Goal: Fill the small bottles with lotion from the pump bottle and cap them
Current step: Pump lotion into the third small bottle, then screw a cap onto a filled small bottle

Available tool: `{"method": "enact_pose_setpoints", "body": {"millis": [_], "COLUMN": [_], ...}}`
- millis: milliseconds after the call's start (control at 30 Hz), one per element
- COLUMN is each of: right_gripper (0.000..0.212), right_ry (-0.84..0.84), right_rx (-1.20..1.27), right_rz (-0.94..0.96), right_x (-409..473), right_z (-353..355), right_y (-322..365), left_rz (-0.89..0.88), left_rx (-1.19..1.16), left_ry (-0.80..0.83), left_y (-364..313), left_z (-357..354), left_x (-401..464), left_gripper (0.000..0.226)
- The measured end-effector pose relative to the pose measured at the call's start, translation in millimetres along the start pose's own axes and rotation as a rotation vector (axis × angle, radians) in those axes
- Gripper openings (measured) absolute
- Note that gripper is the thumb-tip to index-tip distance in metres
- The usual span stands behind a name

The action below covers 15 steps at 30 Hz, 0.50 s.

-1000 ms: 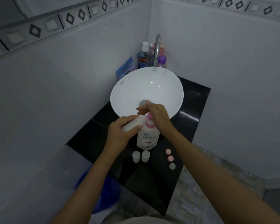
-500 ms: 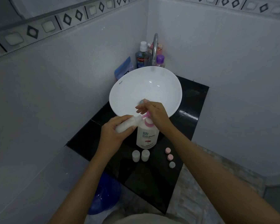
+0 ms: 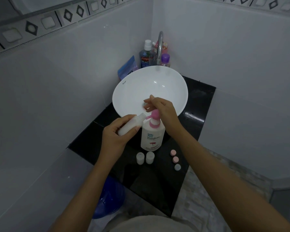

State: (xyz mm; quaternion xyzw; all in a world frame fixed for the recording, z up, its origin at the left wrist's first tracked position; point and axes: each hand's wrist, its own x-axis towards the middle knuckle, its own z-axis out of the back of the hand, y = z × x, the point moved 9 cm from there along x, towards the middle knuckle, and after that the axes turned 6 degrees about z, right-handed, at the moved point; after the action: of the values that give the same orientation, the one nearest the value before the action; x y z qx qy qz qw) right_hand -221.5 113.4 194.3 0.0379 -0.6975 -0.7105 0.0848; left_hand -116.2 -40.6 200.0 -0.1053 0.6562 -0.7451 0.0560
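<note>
Near the front edge of the black counter two uncapped small bottles stand side by side, with three loose caps in a row toward the right edge. Behind them stands the pump bottle. The left hand grips a tilted small bottle, its open neck at the pink spout. The right hand rests on the pump head, fingers relaxed. The white basin sits toward the back corner.
</note>
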Motion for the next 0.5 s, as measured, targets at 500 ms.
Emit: {"method": "enact_pose_setpoints", "body": {"millis": [500], "right_gripper": [0.013], "right_ry": [-0.152], "right_rx": [-0.586], "right_rz": [-0.219], "right_x": [-84.0], "right_z": [97.9], "right_y": [-133.2], "left_rz": [0.238], "left_rx": [-0.033], "left_ry": [0.088], "left_y": [62.0], "left_z": [-7.3], "left_x": [-58.4], "left_gripper": [0.042]}}
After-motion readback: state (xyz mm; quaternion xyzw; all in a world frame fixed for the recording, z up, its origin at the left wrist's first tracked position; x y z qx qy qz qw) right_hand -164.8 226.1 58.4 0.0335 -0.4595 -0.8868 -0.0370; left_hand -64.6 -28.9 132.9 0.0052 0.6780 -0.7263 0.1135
